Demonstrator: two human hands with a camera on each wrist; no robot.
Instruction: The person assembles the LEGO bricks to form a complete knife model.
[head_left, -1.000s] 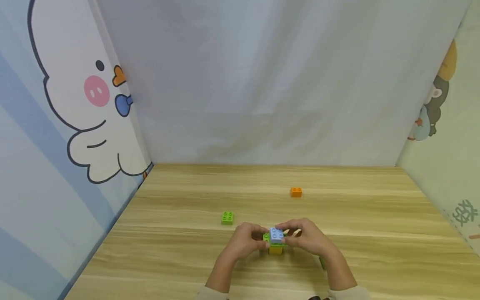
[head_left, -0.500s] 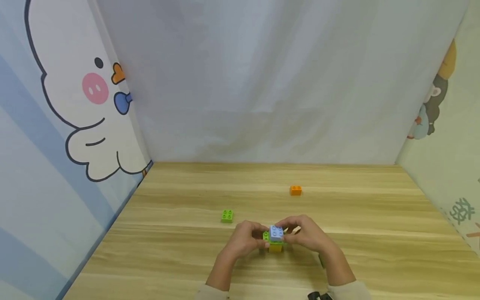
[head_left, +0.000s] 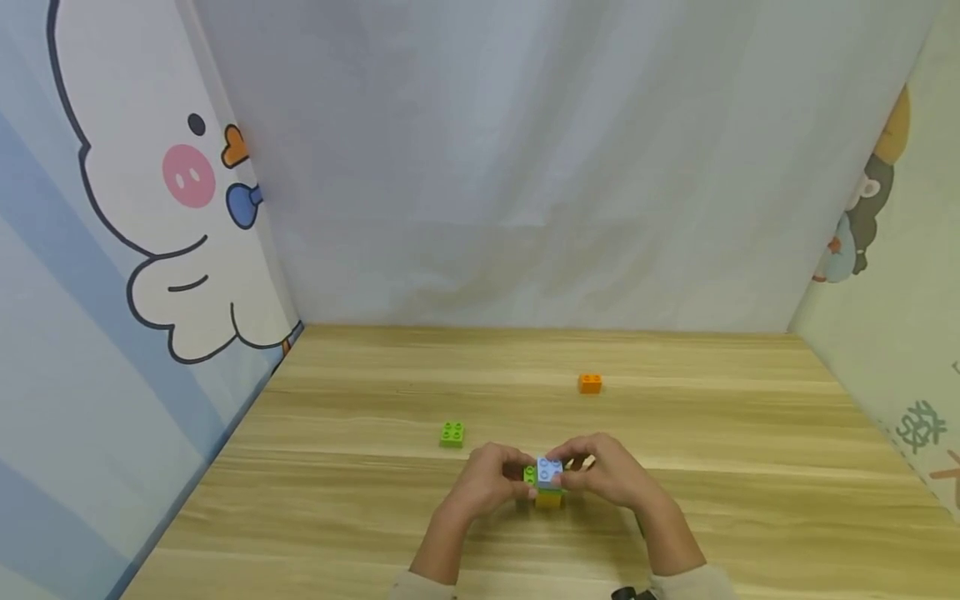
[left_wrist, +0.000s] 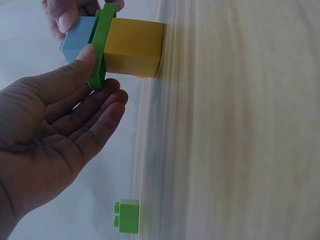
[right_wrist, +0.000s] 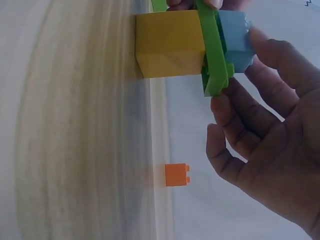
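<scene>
A yellow block (head_left: 548, 501) stands on the wooden table, and a longer, flat green brick (right_wrist: 214, 55) lies across its top, overhanging it. On the green piece is a light blue brick (head_left: 548, 468) with studs upward; a narrow gap shows between them in the right wrist view, so I cannot tell if it is fully seated. My left hand (head_left: 486, 483) pinches the left end of the green brick between thumb and fingers. With thumb and index finger my right hand (head_left: 611, 475) pinches the light blue brick, its other fingers loosely bent beneath.
A bright green brick (head_left: 452, 435) lies on the table (head_left: 337, 500) to the left, beyond my left hand. Farther back on the right sits an orange brick (head_left: 590, 384). A dark object, mostly hidden, is beside my right forearm. A curtain (head_left: 525, 167) closes off the back.
My right thumb has shifted left onto the near right corner of the light blue brick, which sits slightly farther left on the green brick. My left hand keeps its hold.
</scene>
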